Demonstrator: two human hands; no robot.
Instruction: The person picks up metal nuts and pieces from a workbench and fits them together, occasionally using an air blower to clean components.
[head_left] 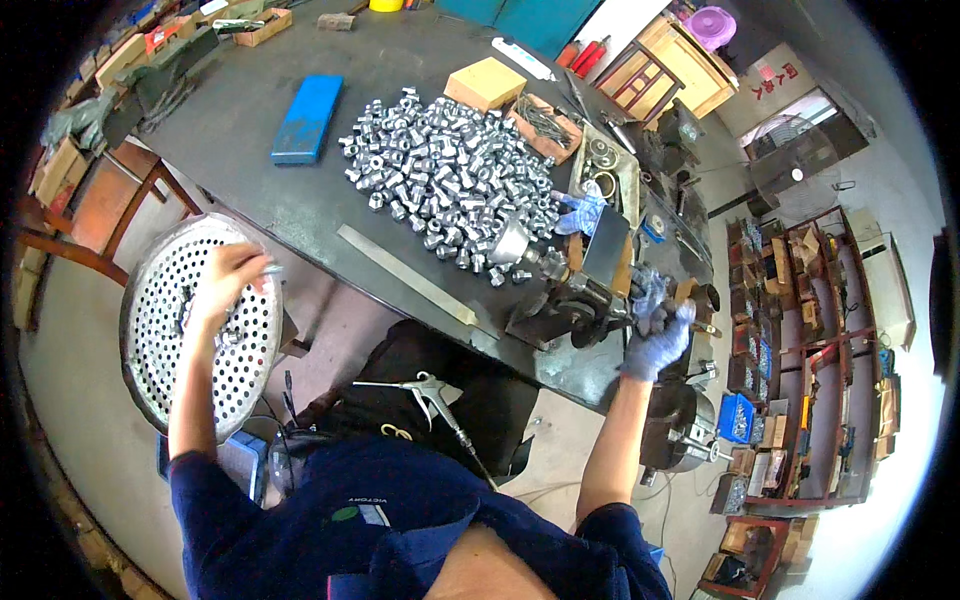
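My bare left hand point(228, 282) is over a round perforated metal tray point(150, 330), its fingers pinched on what looks like a small shiny metal fitting point(273, 268). A few similar fittings point(231, 338) lie on the tray below it. My right hand point(660, 342), in a grey-blue glove, is closed beside a dark bench-mounted clamping device point(575, 312); what it grips is hidden. A large heap of metal fittings point(440, 165) covers the middle of the bench. A metal cone-shaped part point(511, 243) sits between the heap and the device.
On the dark bench point(240, 190) are a blue case point(307, 120), a flat metal bar point(405, 273), a yellow block point(485, 84) and a blue-white glove or cloth point(580, 210). An air blow gun point(432, 393) lies across my lap. Shelves with bins point(800, 360) stand at right.
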